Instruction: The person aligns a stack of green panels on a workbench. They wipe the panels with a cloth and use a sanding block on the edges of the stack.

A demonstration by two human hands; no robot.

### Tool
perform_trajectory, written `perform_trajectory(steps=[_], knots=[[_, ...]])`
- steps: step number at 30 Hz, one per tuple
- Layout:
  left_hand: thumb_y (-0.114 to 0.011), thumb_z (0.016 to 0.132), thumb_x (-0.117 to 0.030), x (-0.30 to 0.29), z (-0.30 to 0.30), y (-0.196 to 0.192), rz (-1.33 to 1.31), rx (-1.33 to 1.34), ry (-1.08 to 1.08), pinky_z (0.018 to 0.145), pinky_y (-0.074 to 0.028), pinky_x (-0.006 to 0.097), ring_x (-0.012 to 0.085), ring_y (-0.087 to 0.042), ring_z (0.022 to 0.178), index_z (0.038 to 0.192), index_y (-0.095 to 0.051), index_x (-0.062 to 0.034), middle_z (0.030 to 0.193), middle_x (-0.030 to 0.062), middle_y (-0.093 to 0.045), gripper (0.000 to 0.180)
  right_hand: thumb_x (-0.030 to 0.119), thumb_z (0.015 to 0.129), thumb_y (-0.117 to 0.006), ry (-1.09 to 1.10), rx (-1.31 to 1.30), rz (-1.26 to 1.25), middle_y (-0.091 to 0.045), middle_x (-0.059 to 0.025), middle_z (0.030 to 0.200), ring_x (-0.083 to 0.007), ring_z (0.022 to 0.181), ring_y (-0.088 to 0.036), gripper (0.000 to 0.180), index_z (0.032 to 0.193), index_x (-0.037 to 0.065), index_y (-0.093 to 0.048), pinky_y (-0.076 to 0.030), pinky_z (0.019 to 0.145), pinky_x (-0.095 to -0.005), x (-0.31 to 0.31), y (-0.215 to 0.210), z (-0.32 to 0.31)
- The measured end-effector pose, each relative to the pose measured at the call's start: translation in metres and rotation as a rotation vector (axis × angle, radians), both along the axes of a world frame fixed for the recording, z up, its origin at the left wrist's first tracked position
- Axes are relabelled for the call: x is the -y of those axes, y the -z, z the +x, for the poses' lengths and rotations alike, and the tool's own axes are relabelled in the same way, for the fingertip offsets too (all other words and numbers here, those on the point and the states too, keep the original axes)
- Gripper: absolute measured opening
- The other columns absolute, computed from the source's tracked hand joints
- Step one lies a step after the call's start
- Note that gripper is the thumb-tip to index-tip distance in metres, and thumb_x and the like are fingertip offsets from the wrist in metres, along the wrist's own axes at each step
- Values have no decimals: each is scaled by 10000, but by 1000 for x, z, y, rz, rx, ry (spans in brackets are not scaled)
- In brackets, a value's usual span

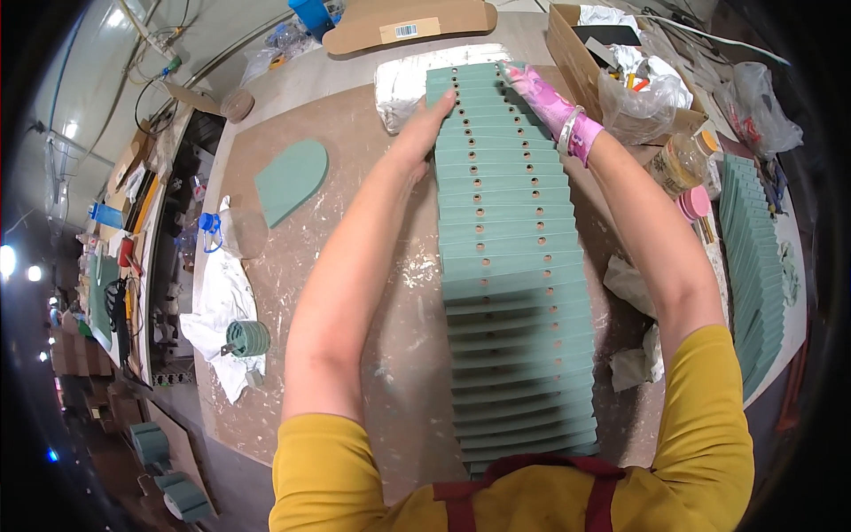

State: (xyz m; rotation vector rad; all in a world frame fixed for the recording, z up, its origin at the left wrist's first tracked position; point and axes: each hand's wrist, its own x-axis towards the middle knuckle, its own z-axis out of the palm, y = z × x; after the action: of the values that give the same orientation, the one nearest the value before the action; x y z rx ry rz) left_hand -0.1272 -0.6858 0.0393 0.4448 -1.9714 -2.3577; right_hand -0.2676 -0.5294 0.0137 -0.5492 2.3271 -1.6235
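Nearest: the wearer's mustard shirt (550, 496) with dark-red straps; the near end of the green row runs up to it.
Green row: overlapping flat pieces (507, 226), fanned lengthwise on the desk (390, 390), two lines of holes along them; far end meets a white wrapped bundle (397, 96).
Left hand: bare (431, 124), partly open at the row's far left edge, thumb on top near a hole; fingers underneath hidden, grip cannot be told.
Right hand: pink-gloved (548, 108), partly open along the opposite edge; whether it pinches or only steadies, cannot tell.
Handling: best, I judge, to press both edges evenly, keep the overlaps regular and both hole lines running straight; uneven pressure could skew the fan.
Cardboard box: upper right (574, 55), holding crumpled white wrapping, a dark flat piece, small orange and red bits; clear plastic bag at its near side.
Bottle: orange-capped (678, 167), tilted, yellowish contents.
Pink-lidded container: just below it (694, 204), contents hidden.
Clear jug: blue-capped (238, 232), left side, lying by a white cloth (226, 297); contents unclear.
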Motion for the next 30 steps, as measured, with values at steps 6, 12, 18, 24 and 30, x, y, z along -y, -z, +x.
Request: perform_trajectory(steps=[6,12,18,24,30], knots=[[-472,945,-403,-10,-1,13,317,4,-278,918,-453,392,247,-523,1109,1312,-429,-21,1254,136,-515,531,561,888,-481,-211,425,-308,-475,-111,1305,-200,1156,-482,673,1371,97,-413,-374,1005,-324,-7,-24,21],[-347,987,-380,-6,-4,4,141,26,-272,922,-464,416,289,-521,1144,1357,-366,2,1292,182,-487,532,614,877,-409,-113,-171,199,-297,-238,1451,-340,1346,-309,865,1439,-11,-208,-250,1110,-361,-2,-20,15],[-355,977,-335,28,-50,26,122,52,-415,901,-464,426,334,-523,1134,1307,-397,82,1292,246,-476,533,634,863,-415,-153,-401,487,-254,-250,1465,-342,1363,-272,919,1431,-51,-182,-245,1117,-370,3,-27,17],[-339,918,-270,66,-64,39,-504,156,-376,913,-435,435,408,-535,1102,1176,-488,136,1198,329,-518,503,619,874,-413,-218,-454,668,-301,-252,1443,-349,1331,-332,908,1423,-65,-180,-290,1092,-377,13,-43,28],[-239,941,-527,49,-53,7,-1041,245,-133,945,-407,451,427,-571,1040,1130,-584,74,1079,281,-612,718,625,854,-443,-186,-381,592,-327,-244,1433,-337,1323,-353,927,1430,-48,-169,-323,1070,-381,-1,-32,13]])
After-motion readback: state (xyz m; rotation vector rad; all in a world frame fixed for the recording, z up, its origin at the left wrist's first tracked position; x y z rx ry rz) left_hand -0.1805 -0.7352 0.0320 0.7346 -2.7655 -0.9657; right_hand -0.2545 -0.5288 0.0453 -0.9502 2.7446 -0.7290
